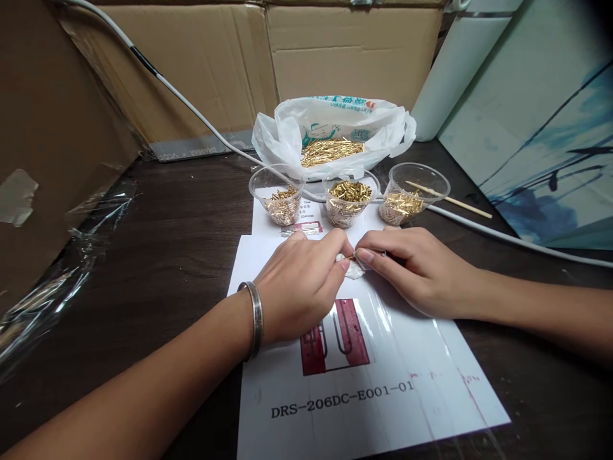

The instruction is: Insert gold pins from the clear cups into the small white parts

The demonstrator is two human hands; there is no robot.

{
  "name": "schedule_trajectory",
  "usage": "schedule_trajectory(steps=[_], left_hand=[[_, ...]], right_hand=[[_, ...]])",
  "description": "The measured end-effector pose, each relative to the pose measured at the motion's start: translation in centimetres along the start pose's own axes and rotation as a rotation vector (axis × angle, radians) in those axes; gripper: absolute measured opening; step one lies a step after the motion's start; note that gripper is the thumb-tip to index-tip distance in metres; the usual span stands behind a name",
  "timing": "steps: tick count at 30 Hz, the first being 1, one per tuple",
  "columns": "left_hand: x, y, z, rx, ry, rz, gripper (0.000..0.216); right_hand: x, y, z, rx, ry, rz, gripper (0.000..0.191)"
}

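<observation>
My left hand, with a metal bangle at its wrist, is closed in a pinch above the printed sheet. Facing it, my right hand also pinches with thumb and forefinger. A thin brass-coloured pin spans the small gap between both sets of fingertips; most of it is hidden. A thin greyish end shows beside the right thumb, too small to name. Beneath the fingertips lies a crumpled white tissue-like scrap. Just beyond the hands stand three clear plastic cups: left, middle and right, holding small brass-coloured parts.
Behind the cups, a white plastic bag holds many brass-coloured pins. A white cable crosses the dark table. One wooden stick leans out of the right cup. The plastic-covered printed sheet lies below my hands. Cardboard stands behind.
</observation>
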State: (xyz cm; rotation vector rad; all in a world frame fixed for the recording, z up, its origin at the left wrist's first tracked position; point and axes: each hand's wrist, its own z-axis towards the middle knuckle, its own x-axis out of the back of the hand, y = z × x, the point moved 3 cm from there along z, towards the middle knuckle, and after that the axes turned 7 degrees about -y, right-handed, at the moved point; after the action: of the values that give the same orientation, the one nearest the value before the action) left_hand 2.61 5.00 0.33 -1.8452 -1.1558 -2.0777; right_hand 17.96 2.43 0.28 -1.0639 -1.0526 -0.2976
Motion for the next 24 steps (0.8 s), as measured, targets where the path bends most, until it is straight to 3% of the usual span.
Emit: schedule_trajectory(steps=[13, 24], left_hand=[[0.08, 0.11, 0.03, 0.001, 0.033, -0.095, 0.011], [0.27, 0.03, 0.09, 0.032, 0.065, -0.137, 0.013]], right_hand=[[-0.07, -0.41, 0.09, 0.059, 0.020, -0.057, 0.026], [0.02, -0.16, -0.25, -0.020, 0.025, -0.075, 0.031]])
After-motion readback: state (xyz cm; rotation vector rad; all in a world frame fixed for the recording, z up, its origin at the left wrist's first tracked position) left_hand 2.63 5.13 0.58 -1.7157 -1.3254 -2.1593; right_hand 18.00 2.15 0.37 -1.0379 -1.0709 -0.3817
